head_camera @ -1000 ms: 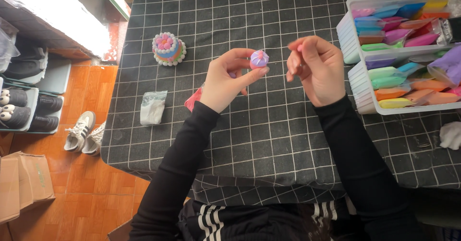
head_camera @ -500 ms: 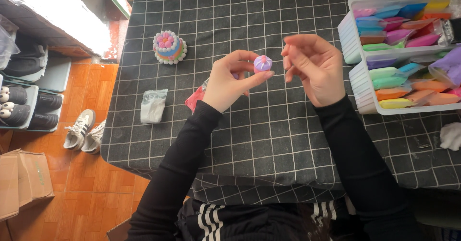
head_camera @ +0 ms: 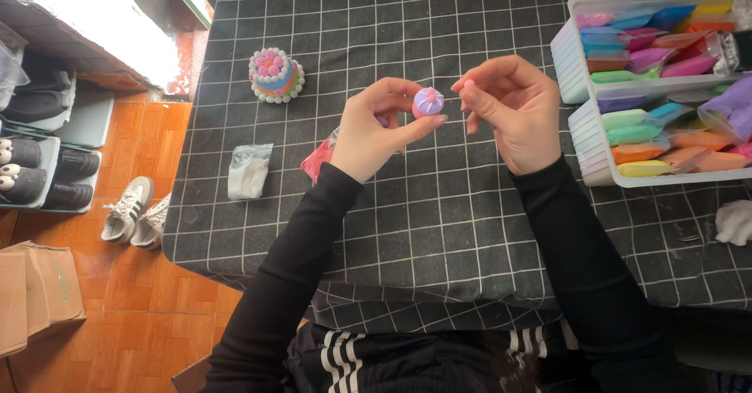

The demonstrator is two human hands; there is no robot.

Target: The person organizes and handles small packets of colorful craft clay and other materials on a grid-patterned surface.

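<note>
My left hand (head_camera: pixel 374 131) holds a small round purple clay piece (head_camera: pixel 428 102) with pink petals on top, pinched between thumb and fingers above the black checked tablecloth (head_camera: pixel 439 228). My right hand (head_camera: pixel 513 111) is just to its right, thumb and forefinger pinching a tiny pink clay bit (head_camera: pixel 469 84) close to the purple piece. A red clay packet (head_camera: pixel 316 160) lies partly hidden under my left wrist.
A finished rainbow clay cake (head_camera: pixel 276 74) with white beads stands at the far left of the table. A white clay bag (head_camera: pixel 249 171) lies near the left edge. Two white trays (head_camera: pixel 581 123) of coloured clay packets sit at the right. Shoes (head_camera: pixel 139 213) and cardboard boxes (head_camera: pixel 39 295) are on the floor.
Both hands have stayed raised over the table. My right fingers have closed in toward the purple piece with the pink bit.
</note>
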